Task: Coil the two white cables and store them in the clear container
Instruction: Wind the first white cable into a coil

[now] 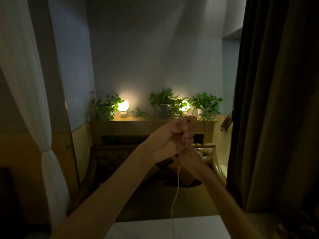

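Both my hands are raised together in the middle of the view. My left hand [170, 137] is closed in a fist around a white cable [175, 195], a small loop of which shows at the top of the fist. My right hand [187, 156] sits just below and behind it, mostly hidden, its fingers also pinched on the cable. The cable hangs straight down from the hands to a white surface [189, 226] at the bottom edge. A second cable and the clear container are not in view.
The room is dim. A wooden shelf [138, 124] beyond my hands carries two glowing round lamps [122, 106] and three potted plants [164, 102]. A white curtain [34, 118] hangs at left, a dark curtain [276, 118] at right. A wooden chair back [218, 165] stands right of my hands.
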A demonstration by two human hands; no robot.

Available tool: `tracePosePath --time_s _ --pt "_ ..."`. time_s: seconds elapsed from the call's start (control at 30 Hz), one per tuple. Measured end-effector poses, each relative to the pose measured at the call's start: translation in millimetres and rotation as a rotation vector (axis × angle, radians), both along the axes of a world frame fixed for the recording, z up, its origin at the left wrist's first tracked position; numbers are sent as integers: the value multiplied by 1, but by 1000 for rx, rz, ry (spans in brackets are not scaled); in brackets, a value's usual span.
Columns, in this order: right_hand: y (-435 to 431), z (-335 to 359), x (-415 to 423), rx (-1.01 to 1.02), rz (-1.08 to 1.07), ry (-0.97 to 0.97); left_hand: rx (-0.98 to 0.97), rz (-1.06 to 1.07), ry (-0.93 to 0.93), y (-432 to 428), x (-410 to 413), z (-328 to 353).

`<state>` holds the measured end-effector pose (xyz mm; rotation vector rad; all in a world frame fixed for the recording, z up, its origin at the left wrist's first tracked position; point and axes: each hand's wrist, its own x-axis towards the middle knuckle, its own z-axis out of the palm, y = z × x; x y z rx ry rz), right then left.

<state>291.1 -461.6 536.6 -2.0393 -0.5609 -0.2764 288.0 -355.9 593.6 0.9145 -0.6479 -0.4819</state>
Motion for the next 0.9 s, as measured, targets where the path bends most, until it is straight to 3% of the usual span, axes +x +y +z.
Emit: tracePosePath --time_s 0.23,0.47,0.6,0.67,0.8,0.9 --pt "1 -29 -32 -40 -58 -144 209 295 -73 18 21 -15" --pt "-12 -19 -45 -246 -110 -311 138 341 -108 26 15 -15" --pt "-12 -4 -52 -451 -212 -552 340 446 -338 27 8 -20" --pt "-16 6 -52 -535 -320 -732 421 402 -365 27 3 -23" --pt "-29 28 -58 -355 -415 -889 369 315 -198 22 -10 -22" --pt "-32 35 -53 -306 -408 -965 355 242 -214 17 -14 -25"
